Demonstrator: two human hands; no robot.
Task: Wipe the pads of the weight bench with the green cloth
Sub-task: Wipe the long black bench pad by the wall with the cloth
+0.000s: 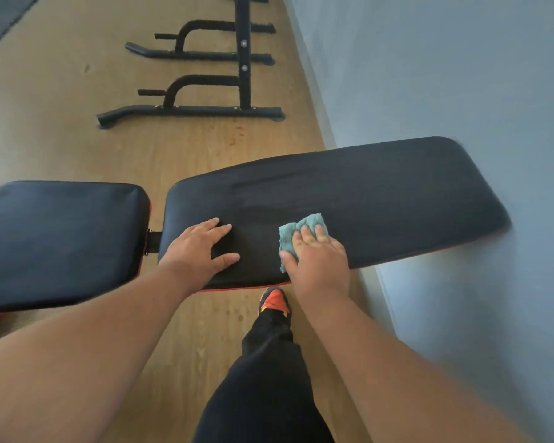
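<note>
The weight bench has two black pads: a long back pad (pixel 349 190) running to the right and a shorter seat pad (pixel 61 231) at the left. My right hand (pixel 317 257) presses the green cloth (pixel 290 233) flat against the near part of the back pad, fingers straight over it. My left hand (pixel 199 247) rests flat on the same pad near its left end, fingers spread. A streaked, duller band crosses the middle of the back pad.
A grey wall (pixel 461 75) rises on the right, right behind the back pad's far end. Black metal rack frames (pixel 205 107) stand on the wooden floor (pixel 61 100) beyond the bench. My leg and an orange-toed shoe (pixel 274 302) stand by the bench's near edge.
</note>
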